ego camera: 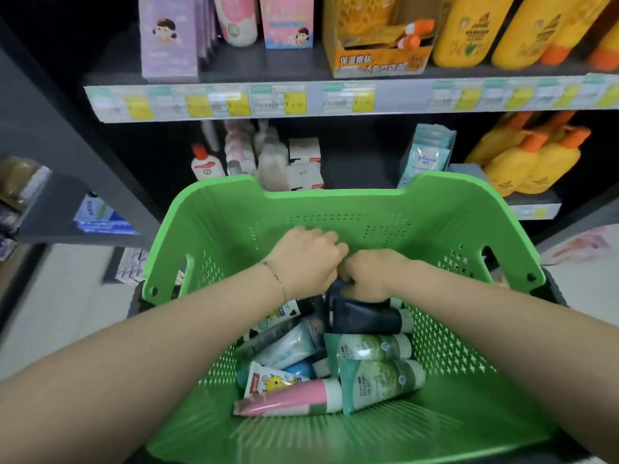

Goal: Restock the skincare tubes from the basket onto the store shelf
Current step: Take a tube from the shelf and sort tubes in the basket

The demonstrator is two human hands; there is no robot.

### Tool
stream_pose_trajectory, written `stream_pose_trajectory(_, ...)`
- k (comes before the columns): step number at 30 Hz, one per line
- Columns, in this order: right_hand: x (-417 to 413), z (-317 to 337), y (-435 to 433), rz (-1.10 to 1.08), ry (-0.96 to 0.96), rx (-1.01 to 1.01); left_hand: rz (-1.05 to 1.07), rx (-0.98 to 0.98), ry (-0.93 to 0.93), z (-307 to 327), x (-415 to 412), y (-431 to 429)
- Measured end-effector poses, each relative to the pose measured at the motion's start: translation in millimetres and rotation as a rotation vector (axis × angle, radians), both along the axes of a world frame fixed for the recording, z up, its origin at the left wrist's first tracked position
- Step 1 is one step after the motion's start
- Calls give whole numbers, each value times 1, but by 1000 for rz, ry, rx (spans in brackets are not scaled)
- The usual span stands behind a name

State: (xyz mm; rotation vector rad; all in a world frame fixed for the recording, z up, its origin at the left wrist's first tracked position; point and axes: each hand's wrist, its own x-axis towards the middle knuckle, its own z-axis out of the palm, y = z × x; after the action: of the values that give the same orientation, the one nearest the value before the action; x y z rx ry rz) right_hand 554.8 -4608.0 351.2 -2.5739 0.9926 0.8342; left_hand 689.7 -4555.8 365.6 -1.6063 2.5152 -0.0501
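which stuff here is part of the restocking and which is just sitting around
Job: green basket, skincare tubes inside, dark tube held by right grip, left grip beside it, store shelf.
Just there: yellow bottles, purple boxes, wipes packs.

A shop: dark shelving [234, 67] with price labels [294, 99], stocked with yellow lotion bottles [465, 31].

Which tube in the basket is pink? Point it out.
The pink tube with a white cap, lying nearest the camera, just left of the green tubes. No other tube is pink.
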Motion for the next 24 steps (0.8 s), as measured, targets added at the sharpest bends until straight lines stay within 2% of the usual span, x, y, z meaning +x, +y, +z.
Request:
stream_pose_trajectory(4,-3,-23,21,186,205,135,-26,320,-61,-15,7,-1)
stream_pose_trajectory(6,-5,-34,33,245,254,215,-52,414,-123,-23,9,-1)
stream_pose_trajectory(13,-9,-55,53,413,291,346,-24,487,-137,-28,5,0)
stream_pose_trajectory(20,-4,-54,51,401,300,387,21,543,-155,-30,8,-1)
stream_pose_trajectory(24,1,-44,47,415,367,341,63,601,-157,-33,11,-1)
